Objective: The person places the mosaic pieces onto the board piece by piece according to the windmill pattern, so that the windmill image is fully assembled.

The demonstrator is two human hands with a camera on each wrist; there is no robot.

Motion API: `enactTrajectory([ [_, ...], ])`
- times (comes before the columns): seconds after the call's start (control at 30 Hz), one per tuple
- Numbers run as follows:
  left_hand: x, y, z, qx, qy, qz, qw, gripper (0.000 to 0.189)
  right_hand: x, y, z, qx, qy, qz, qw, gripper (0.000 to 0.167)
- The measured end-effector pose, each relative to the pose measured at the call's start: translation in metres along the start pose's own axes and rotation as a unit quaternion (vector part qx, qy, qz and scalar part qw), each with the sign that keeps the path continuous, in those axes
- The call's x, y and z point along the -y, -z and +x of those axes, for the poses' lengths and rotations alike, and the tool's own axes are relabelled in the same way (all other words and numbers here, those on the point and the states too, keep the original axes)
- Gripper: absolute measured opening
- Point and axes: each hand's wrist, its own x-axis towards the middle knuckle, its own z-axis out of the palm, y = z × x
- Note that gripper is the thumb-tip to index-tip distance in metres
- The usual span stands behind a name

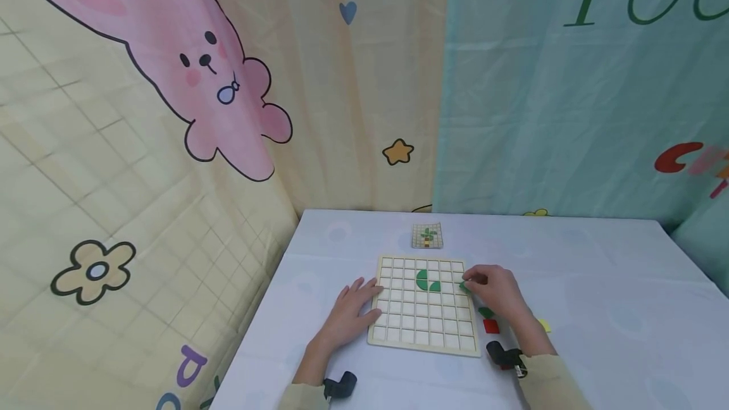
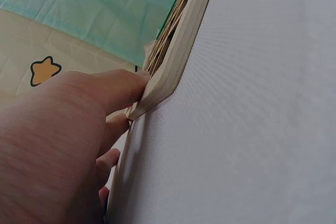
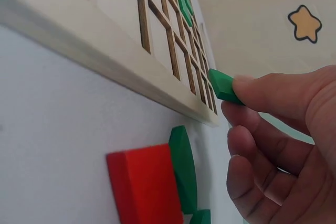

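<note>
A wooden grid board (image 1: 424,350) with white squares lies on the table; green rounded blocks (image 1: 421,280) sit in several of its upper cells. My left hand (image 1: 348,312) rests at the board's left edge, fingers extended, with the thumb and fingertips touching the frame (image 2: 173,72) in the left wrist view. My right hand (image 1: 501,293) pinches a small green block (image 3: 223,85) between thumb and index finger, at the board's upper right edge. The held block's full shape is partly hidden by the fingertips.
Beside the board's right edge lie a red square block (image 1: 491,326), another green block (image 1: 486,312) and a yellow piece (image 1: 545,325) partly behind the right wrist. A small pattern card (image 1: 418,243) lies beyond the board. Printed curtains (image 1: 364,93) hang behind the white table (image 1: 615,296).
</note>
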Motion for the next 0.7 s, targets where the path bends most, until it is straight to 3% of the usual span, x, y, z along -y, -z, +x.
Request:
enactTrajectory([
  [0.7,0.001,0.000,0.001,0.007,0.004,-0.005,1.0000,0.051,0.013,-0.020,0.007,-0.027,-0.019,0.003,0.9995,0.006],
])
